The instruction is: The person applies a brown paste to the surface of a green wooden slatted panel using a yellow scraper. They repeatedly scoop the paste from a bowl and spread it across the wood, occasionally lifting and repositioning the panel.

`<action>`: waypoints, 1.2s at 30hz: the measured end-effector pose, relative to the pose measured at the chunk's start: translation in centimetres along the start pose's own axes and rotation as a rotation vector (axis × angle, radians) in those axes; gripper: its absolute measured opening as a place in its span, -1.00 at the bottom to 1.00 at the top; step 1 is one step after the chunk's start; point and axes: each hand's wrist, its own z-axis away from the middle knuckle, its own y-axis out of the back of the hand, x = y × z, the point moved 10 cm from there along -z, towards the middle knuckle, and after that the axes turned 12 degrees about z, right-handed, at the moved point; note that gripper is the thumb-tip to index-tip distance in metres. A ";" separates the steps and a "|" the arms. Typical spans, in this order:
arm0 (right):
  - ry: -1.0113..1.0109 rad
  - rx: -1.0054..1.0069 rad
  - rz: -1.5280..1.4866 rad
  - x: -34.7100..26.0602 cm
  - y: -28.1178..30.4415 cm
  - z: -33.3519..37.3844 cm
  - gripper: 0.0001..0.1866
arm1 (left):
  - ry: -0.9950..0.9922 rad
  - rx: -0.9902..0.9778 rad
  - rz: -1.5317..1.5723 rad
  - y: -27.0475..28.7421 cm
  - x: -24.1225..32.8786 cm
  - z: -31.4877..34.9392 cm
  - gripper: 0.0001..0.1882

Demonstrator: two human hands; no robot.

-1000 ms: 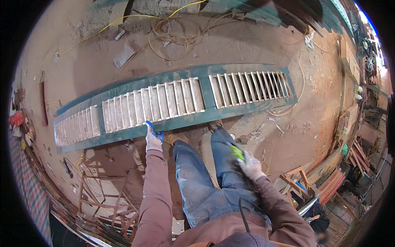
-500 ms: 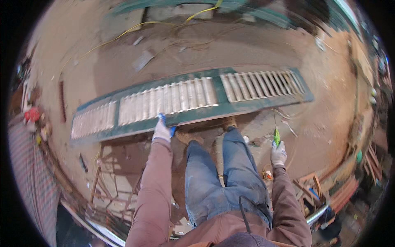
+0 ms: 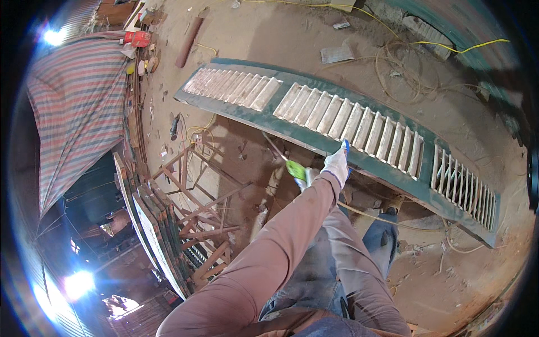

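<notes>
Clearly, the near edge of a long green slatted panel point(image 3: 278, 103) is pinched by the left hand point(image 3: 337, 160), with the blue-tipped thumb laid on top and the other fingers tucked under. That way, it seems, the edge is kept steady and stopped from tipping. The right hand point(image 3: 309, 177) is mostly hidden behind the left wrist. A green-handled tool point(image 3: 296, 169) seems to be gripped by it, though how its fingers are bent cannot be told. The tool's thin rod is pointed toward eleven o'clock, near the panel's edge; by the handle, maybe, the tip is left free.

The left arm point(image 3: 264, 255) is stretched out long from seven o'clock. The right arm point(image 3: 356, 255) is brought in from five o'clock and crossed under it.

The panel is slanted from about half past ten down to half past three, with its middle at two. A dark shadow is cast below, so it seems to be raised; what props it up cannot be seen. Wooden frames point(image 3: 210, 216) are heaped at eight o'clock, a striped cloth point(image 3: 84, 101) is hung at ten, and a yellow cord point(image 3: 460, 51) is laid at two.
</notes>
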 end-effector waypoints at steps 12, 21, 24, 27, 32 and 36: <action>-0.221 -0.132 0.486 20.0 9.7 21.6 -0.58 | 0.091 -0.087 0.133 1.0 -3.3 -2.7 -0.51; -0.680 -0.445 0.774 39.1 22.3 38.2 -0.31 | 0.067 -0.227 0.416 0.8 -4.2 -4.6 -0.70; -0.310 0.111 0.732 28.8 28.8 22.6 -0.45 | 0.082 -0.108 0.286 3.1 -5.1 -5.4 -0.75; -0.067 0.429 0.753 22.0 32.3 10.8 -0.41 | 0.007 -0.149 0.379 1.8 -3.7 -3.0 -0.78; -0.154 0.452 0.731 26.6 31.3 -1.9 -0.42 | -0.069 -0.229 0.377 1.2 -1.5 -0.7 -0.83; -0.190 0.206 0.717 28.2 29.5 -8.7 -0.39 | -0.113 -0.262 0.348 1.3 -1.1 0.3 -0.66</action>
